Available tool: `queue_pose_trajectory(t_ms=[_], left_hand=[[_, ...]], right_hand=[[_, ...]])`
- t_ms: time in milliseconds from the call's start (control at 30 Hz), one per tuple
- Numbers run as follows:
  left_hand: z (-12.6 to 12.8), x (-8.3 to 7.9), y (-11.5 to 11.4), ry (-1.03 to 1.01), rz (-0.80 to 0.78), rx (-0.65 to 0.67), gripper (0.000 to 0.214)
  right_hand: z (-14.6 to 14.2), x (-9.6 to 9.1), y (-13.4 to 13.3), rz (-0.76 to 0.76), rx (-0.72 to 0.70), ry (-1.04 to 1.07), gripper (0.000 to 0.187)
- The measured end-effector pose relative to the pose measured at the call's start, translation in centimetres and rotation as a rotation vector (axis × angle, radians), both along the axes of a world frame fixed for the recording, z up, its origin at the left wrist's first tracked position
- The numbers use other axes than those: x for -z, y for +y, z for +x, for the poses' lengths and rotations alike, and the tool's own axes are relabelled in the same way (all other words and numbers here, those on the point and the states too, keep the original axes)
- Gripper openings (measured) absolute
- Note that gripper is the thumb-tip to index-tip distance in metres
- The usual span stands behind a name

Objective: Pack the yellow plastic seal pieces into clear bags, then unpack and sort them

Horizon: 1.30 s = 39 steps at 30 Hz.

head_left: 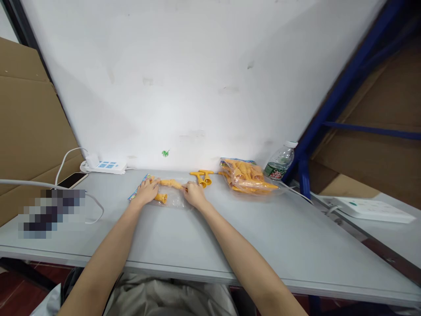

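Clear bag (174, 201) under the spread left hand (148, 192), its right end at the curled right hand (194, 194), grip unclear.

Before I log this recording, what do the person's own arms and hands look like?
The left hand and right hand are ungloved, with no watch or bracelet showing at either wrist. Both forearms are bare, with no sleeves, cables or markings in view. Any rings would be too small to make out.
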<state>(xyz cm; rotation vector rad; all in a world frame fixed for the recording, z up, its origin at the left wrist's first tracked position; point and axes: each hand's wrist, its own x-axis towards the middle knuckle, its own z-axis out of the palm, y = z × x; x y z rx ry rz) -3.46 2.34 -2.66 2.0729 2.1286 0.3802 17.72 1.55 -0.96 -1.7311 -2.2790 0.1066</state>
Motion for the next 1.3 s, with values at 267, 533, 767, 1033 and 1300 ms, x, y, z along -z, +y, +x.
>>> queue_pose_trajectory(t_ms=[267, 533, 767, 1033, 1300], left_hand=[[-0.2, 0.3, 0.1, -0.016, 0.011, -0.041, 0.051], [-0.4, 0.6, 0.5, -0.052, 0.045, -0.05, 0.046], [-0.2, 1.6, 1.0, -0.069, 0.074, 0.064, 0.046], [-0.4, 2.6, 1.8, -0.166, 0.149, 0.09, 0.048], [-0.6, 2.8, 2.6, -0.29, 0.216, 0.069, 0.048]], right_hand=[[0.9, 0.2, 0.5, -0.037, -0.178, 0.05, 0.022], [0.7, 0.1, 0.4, -0.013, 0.016, 0.04, 0.028], [-0.2, 1.1, 0.3, 0.04, -0.057, 0.046, 0.026], [0.8, 4.2, 3.1, 0.016, -0.311, 0.502, 0.025], [1.1, 4.9, 3.8, -0.062, -0.297, 0.824, 0.037]])
